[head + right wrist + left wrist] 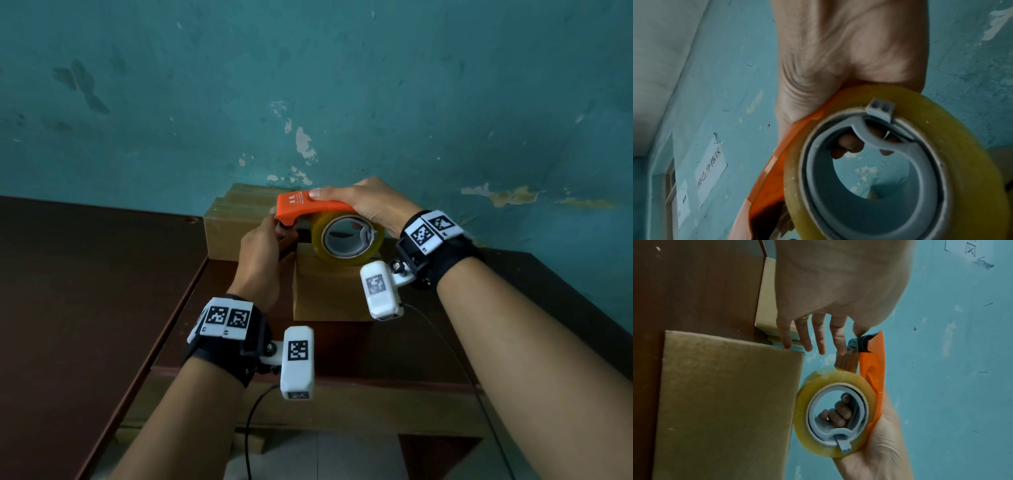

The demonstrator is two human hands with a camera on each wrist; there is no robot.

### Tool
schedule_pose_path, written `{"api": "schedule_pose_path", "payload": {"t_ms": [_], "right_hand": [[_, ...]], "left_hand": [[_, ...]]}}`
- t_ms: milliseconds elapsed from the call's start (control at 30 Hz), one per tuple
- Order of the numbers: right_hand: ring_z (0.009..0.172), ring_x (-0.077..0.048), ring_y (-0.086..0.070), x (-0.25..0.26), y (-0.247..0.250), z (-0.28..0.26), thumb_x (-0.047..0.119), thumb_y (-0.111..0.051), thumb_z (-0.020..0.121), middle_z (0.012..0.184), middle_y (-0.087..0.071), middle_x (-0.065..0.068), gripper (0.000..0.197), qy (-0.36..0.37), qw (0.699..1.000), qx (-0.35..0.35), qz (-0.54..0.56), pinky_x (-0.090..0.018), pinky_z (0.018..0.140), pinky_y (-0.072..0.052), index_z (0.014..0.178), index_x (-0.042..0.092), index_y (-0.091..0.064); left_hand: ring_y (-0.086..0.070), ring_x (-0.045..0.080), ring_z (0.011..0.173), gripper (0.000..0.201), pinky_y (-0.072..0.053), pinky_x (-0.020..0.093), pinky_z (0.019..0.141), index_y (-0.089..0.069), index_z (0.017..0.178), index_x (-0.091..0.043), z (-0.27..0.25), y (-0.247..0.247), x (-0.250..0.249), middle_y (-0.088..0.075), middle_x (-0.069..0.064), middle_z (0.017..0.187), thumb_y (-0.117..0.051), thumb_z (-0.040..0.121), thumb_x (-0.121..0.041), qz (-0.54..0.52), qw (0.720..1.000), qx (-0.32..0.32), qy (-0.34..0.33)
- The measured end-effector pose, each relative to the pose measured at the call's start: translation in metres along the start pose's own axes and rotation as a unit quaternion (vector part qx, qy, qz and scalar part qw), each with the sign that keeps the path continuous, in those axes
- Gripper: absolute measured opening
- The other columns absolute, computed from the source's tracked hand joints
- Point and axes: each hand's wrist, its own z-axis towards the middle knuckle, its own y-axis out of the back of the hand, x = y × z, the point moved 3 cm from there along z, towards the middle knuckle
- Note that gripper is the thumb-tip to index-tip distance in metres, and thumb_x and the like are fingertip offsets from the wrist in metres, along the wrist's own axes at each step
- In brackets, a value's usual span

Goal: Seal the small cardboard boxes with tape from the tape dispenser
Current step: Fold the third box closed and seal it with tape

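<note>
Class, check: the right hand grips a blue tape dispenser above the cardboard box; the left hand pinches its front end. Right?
The tape dispenser is orange, not blue; the head view shows it. The right hand grips it above the cardboard box, the left hand pinching its front end.

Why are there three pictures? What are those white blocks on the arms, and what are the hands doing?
No robot here: these are a person's two hands. The white blocks strapped to the wrists are little cameras. The big picture comes from a camera on the person's head, looking down. The other two come from those wrist cameras, looking along each hand, so things look sideways and close. On the dark table sits a small cardboard box, with more boxes behind it by the blue wall. The right hand holds an orange tape dispenser, with its yellowish tape roll, over the box. The left hand pinches the dispenser's front end, where the tape comes out.
</note>
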Motion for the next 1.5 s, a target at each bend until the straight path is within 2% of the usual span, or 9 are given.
{"api": "schedule_pose_path", "payload": {"t_ms": [133,267,400,600,867,1033,1233,1333,1500], "right_hand": [[0.066,-0.017,-0.068,-0.001,-0.001,0.002,0.077,-0.084,0.065,0.078,-0.072,-0.005,0.068,0.002,1.0,0.005,0.0,-0.032,0.08,-0.054,0.092,0.017,-0.069],[0.068,-0.019,-0.068,-0.001,0.001,0.0,0.075,-0.084,0.067,0.079,-0.071,-0.007,0.064,0.011,1.0,0.007,0.006,-0.032,0.081,-0.054,0.09,0.017,-0.069],[0.067,-0.017,-0.068,0.003,0.004,-0.008,0.065,-0.084,0.077,0.079,-0.072,-0.008,0.051,0.026,0.999,0.031,0.016,-0.028,0.077,-0.053,0.075,0.017,-0.066],[0.052,-0.012,-0.06,0.011,0.011,-0.004,0.064,-0.086,0.076,0.062,-0.064,0.0,0.052,0.039,0.999,0.026,-0.013,-0.024,0.062,-0.047,0.062,0.022,-0.058],[0.052,-0.012,-0.056,0.006,0.015,0.004,0.071,-0.085,0.071,0.059,-0.058,0.003,0.057,0.032,0.997,0.04,-0.05,-0.029,0.068,-0.044,0.063,0.022,-0.056],[0.056,-0.015,-0.057,0.005,0.016,0.006,0.077,-0.083,0.068,0.062,-0.058,0.001,0.061,0.033,0.995,0.053,-0.076,-0.031,0.069,-0.045,0.068,0.02,-0.06],[0.052,-0.012,-0.057,0.002,0.027,0.002,0.071,-0.081,0.075,0.056,-0.059,0.005,0.056,0.031,0.994,0.045,-0.093,-0.025,0.066,-0.046,0.067,0.02,-0.06],[0.055,-0.013,-0.061,-0.004,0.036,0.002,0.071,-0.081,0.073,0.062,-0.064,0.002,0.056,0.029,0.996,0.037,-0.082,-0.024,0.066,-0.048,0.073,0.018,-0.065],[0.053,-0.011,-0.062,-0.014,0.033,0.004,0.069,-0.081,0.076,0.061,-0.064,0.003,0.053,0.019,0.996,0.038,-0.074,-0.022,0.064,-0.048,0.074,0.018,-0.066]], "left_hand": [[-0.066,0.02,0.089,0.028,-0.05,0.037,0.083,-0.06,0.076,-0.019,0.0,0.0,-0.002,-0.068,0.007,0.09,-0.052,0.103,-0.017,0.009,1.0,0.0,-0.019],[-0.066,0.015,0.085,0.027,-0.052,0.034,0.08,-0.064,0.084,-0.018,0.0,0.001,-0.005,-0.066,-0.001,0.081,-0.053,0.108,-0.025,0.027,0.999,0.001,-0.045],[-0.061,0.019,0.091,0.028,-0.051,0.037,0.09,-0.069,0.098,-0.012,-0.003,0.002,-0.014,-0.065,0.008,0.095,-0.054,0.108,-0.032,0.043,0.996,-0.003,-0.072],[-0.057,0.022,0.088,0.03,-0.049,0.038,0.085,-0.069,0.087,-0.015,-0.005,0.002,-0.02,-0.064,0.009,0.089,-0.055,0.108,-0.032,0.084,0.993,-0.02,-0.081],[-0.052,0.021,0.079,0.035,-0.047,0.038,0.08,-0.066,0.077,-0.015,-0.007,0.002,-0.019,-0.057,0.008,0.078,-0.054,0.108,-0.027,0.115,0.989,-0.049,-0.076],[-0.048,0.012,0.059,0.037,-0.044,0.029,0.065,-0.061,0.071,-0.015,-0.006,0.009,-0.016,-0.052,-0.002,0.063,-0.059,0.106,-0.028,0.095,0.991,-0.071,-0.053],[-0.055,0.012,0.066,0.03,-0.052,0.033,0.077,-0.063,0.075,-0.013,-0.002,0.025,-0.015,-0.057,-0.001,0.07,-0.064,0.103,-0.024,0.088,0.988,-0.12,-0.051],[-0.062,0.017,0.08,0.026,-0.056,0.038,0.086,-0.066,0.079,-0.016,0.001,0.035,-0.013,-0.064,0.001,0.081,-0.067,0.101,-0.03,0.118,0.98,-0.149,-0.057],[-0.058,0.02,0.073,0.027,-0.05,0.036,0.072,-0.066,0.089,-0.011,0.008,0.045,0.0,-0.062,0.003,0.078,-0.066,0.101,-0.035,0.159,0.978,-0.137,0.0]]}}
